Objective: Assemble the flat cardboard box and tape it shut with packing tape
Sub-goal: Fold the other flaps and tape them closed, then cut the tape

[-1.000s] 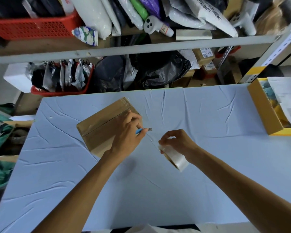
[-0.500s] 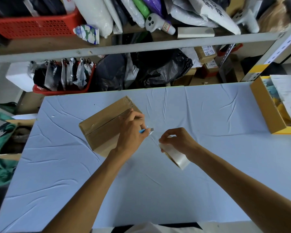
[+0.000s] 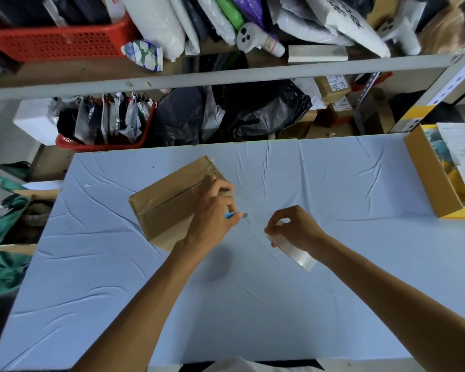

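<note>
Currently our left hand, pinching a blue-handled blade, is covering the brown cardboard box corner; our right hand is gripping a clear tape roll.

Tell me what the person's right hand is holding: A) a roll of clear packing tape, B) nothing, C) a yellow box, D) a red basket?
A: the right hand grips the roll of clear packing tape, while the left hand holds a small blue-handled cutter by the cardboard box.

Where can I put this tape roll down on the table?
Bare cloth: between the forearms at the near edge of the table, and between the right hand and the yellow box. Crowded around the cardboard box, where the left hand holds a cutter.
</note>
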A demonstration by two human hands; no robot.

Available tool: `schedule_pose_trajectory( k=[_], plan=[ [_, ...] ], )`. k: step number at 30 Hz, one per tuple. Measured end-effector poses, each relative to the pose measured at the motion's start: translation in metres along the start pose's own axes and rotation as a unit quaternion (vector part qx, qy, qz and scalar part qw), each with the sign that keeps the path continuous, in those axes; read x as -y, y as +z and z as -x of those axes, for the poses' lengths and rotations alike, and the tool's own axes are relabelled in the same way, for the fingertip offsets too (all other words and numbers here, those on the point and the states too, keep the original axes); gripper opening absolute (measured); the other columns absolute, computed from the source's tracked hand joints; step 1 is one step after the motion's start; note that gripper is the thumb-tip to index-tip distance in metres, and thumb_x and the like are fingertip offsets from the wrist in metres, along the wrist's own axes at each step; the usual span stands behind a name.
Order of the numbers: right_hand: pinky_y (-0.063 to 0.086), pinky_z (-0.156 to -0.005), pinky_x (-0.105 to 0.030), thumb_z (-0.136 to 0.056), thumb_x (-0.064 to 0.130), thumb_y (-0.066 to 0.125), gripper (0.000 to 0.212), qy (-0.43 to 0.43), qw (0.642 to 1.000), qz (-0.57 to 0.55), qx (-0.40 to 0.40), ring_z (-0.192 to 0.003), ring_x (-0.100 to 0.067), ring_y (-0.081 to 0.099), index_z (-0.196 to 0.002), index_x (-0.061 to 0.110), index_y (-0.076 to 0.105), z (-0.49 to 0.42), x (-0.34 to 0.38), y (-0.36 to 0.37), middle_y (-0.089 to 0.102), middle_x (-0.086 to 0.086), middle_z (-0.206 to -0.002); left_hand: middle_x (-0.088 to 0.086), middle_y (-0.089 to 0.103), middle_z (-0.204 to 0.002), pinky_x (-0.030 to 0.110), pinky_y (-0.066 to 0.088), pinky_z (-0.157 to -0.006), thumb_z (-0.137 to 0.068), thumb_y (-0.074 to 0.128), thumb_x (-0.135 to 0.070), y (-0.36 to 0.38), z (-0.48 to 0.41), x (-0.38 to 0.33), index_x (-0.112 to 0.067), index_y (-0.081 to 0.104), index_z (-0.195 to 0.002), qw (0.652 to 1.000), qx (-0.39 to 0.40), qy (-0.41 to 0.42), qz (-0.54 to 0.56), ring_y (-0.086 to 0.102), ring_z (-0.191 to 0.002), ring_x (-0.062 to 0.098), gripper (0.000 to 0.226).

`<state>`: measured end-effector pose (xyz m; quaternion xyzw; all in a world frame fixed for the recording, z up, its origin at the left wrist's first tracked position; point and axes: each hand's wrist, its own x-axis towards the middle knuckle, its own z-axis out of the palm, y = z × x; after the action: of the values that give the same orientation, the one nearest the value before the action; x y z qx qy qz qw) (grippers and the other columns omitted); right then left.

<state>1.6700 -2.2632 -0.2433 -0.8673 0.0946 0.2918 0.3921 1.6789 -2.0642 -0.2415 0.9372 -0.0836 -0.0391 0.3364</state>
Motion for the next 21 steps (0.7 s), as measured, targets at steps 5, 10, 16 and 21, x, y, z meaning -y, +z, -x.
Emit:
schedule_pose_trajectory(
  k=[5, 10, 16, 21],
  plan=[
    [0.049, -0.080, -0.033, -0.081, 0.036, 0.065, 0.008, -0.005, 0.995, 0.094, 0.020, -0.088, -0.019, 0.066, -0.076, 0.029, 0.067, 0.011, -0.018, -0.012, 0.071, 0.003, -0.086, 0.003, 0.050, -0.129, 0.057, 0.023, -0.108, -0.076, 0.078, -0.017, -0.009, -0.005, 0.004, -0.010, 0.064, -0.063, 1.000, 0.019, 0.004, -0.012, 0.026, -0.140, 0.025, 0.020],
    [0.050, -0.082, -0.035, -0.090, 0.034, 0.051, 0.011, -0.085, 0.990, 0.106, 0.023, -0.082, -0.016, 0.068, -0.082, 0.031, 0.058, 0.010, -0.018, -0.016, 0.072, 0.006, -0.082, 0.004, 0.053, -0.130, 0.044, 0.020, -0.114, -0.075, 0.079, -0.017, -0.006, 0.003, 0.004, -0.021, 0.056, -0.060, 1.000, 0.000, 0.027, 0.014, 0.024, -0.142, 0.027, 0.028],
    [0.048, -0.081, -0.031, -0.091, 0.037, 0.048, 0.006, -0.123, 0.983, 0.117, 0.072, -0.068, -0.004, 0.067, -0.090, 0.040, 0.053, 0.006, -0.019, -0.013, 0.071, 0.010, -0.075, 0.000, 0.051, -0.135, 0.047, 0.009, -0.114, -0.077, 0.077, -0.020, -0.010, 0.001, 0.004, -0.018, 0.062, -0.063, 1.000, 0.017, 0.008, -0.002, 0.018, -0.145, 0.024, 0.021],
    [0.044, -0.075, -0.030, -0.091, 0.029, 0.051, 0.012, -0.141, 0.985, 0.085, 0.056, -0.074, -0.008, 0.061, -0.081, 0.032, 0.055, 0.005, -0.021, -0.010, 0.065, 0.015, -0.078, 0.000, 0.050, -0.134, 0.045, 0.007, -0.113, -0.077, 0.077, -0.020, -0.010, 0.001, 0.004, -0.014, 0.065, -0.065, 1.000, 0.016, 0.014, -0.004, 0.017, -0.145, 0.024, 0.018]
  ],
)
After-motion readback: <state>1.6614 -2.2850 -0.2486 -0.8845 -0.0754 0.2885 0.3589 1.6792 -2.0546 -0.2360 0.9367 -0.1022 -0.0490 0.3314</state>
